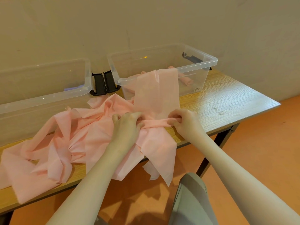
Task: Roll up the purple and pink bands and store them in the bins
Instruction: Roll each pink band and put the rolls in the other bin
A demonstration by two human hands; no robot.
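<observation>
We pinch the first fold of a pink band (156, 101) at frame centre, left hand (128, 125) and right hand (185, 121) both curled on it; its far end drapes over the right bin (209, 61). Uneven turns could skew the roll, or snag the loose pile (65, 143) at left. Wooden table (227, 98), beige wall, orange floor.

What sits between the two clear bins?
In the head view, two black latch handles fill the gap between the left bin and right bin.
</observation>
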